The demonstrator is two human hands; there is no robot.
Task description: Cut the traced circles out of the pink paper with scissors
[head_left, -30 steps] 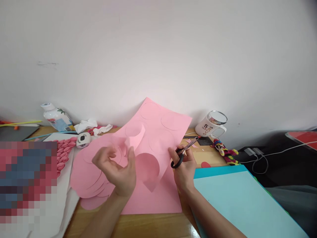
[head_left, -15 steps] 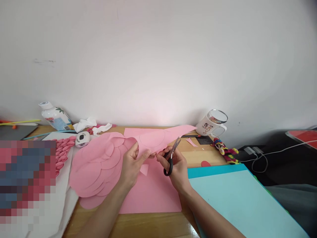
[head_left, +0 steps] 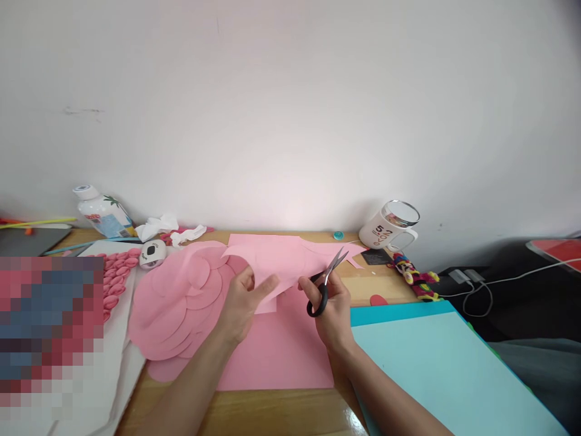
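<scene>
My left hand (head_left: 242, 300) pinches a piece of pink paper (head_left: 276, 260) with curved cut edges, holding it above the table. In my right hand (head_left: 333, 303) is a pair of scissors (head_left: 323, 297) with black handles, their blades apart and pointing up and away to the right. The blades stand close to the paper's right part; whether they touch it I cannot tell. Beneath lies a flat pink sheet (head_left: 281, 357). A heap of overlapping pink paper rounds (head_left: 181, 303) sits left of my left hand.
A white mug (head_left: 385, 227) and a small figure (head_left: 413, 275) stand at the back right. Light blue sheets (head_left: 422, 357) lie at the right. At the left are a bottle (head_left: 104, 212), crumpled tissue (head_left: 157, 227), a white round-topped object (head_left: 152, 254) and braided pink pieces (head_left: 120, 278).
The pink paper has turned and dropped lower, its long pointed end no longer raised at the right. My right hand and the scissors have shifted slightly right. A small teal disc now shows behind.
</scene>
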